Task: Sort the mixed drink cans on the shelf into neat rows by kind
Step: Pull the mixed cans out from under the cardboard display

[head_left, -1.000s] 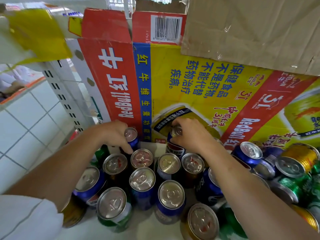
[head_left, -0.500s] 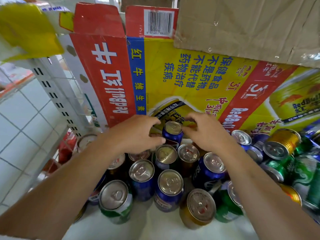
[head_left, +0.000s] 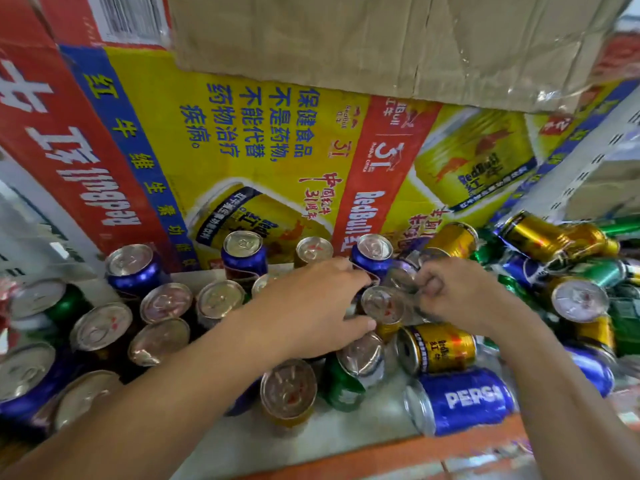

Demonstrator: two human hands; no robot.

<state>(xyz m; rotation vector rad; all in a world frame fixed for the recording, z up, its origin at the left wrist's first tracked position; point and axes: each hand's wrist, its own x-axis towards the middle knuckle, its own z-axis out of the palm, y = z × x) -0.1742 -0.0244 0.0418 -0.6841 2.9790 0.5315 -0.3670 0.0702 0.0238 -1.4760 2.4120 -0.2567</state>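
Note:
Mixed drink cans cover the white shelf (head_left: 349, 427). On the left, blue, gold and green cans stand upright in rough rows, among them a blue can (head_left: 243, 257). My left hand (head_left: 311, 306) reaches over them, its thumb and fingers curled round an upright gold can (head_left: 382, 304). Right beside it, my right hand (head_left: 457, 296) curls its fingers on the rim of a tipped blue can (head_left: 401, 273), which is blurred. A gold can (head_left: 438, 348) and a blue Pepsi can (head_left: 460, 400) lie on their sides in front of my right hand. A green can (head_left: 344, 379) leans nearby.
A yellow and red Red Bull carton (head_left: 277, 150) forms the back wall, with a brown cardboard box (head_left: 346, 39) on top. A loose pile of gold, green and blue cans (head_left: 554, 247) fills the right side. The orange shelf edge (head_left: 415, 455) runs along the front.
Both hands let go of the blue can at the back and moved right to the mixed pile. The view swung right and closer with them.

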